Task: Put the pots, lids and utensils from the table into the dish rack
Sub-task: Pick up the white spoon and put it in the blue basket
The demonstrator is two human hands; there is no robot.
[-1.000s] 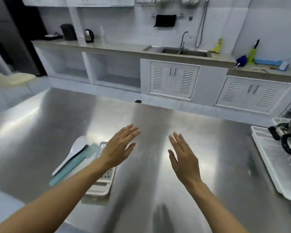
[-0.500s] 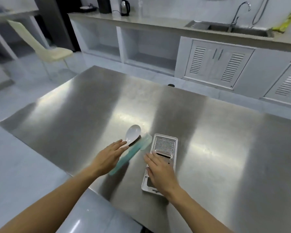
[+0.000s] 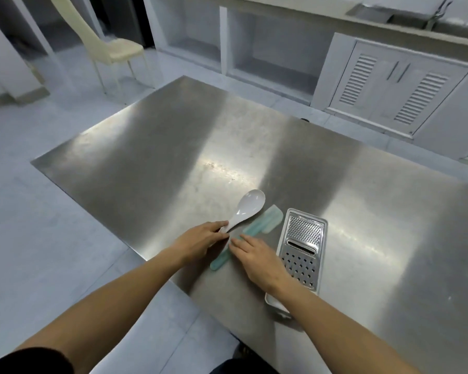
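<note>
A white spoon (image 3: 247, 208) lies on the steel table (image 3: 173, 157) near its front edge, bowl pointing away from me. My left hand (image 3: 200, 242) is closed around the spoon's handle end. Right beside it lies a teal spatula (image 3: 262, 224), and my right hand (image 3: 257, 259) rests its fingers on the middle of the spatula's handle. A flat metal grater (image 3: 301, 247) in a white frame lies to the right of the spatula, partly under my right wrist. The dish rack is out of view.
The table's left corner and front edge are close to my hands, with tiled floor below. A cream chair (image 3: 111, 47) stands on the floor at the far left. White cabinets (image 3: 395, 82) and a counter run along the back.
My view has tipped down and left, and the rack has left the frame. My left hand closed on the spoon's handle. My right hand moved from the grater onto the teal spatula.
</note>
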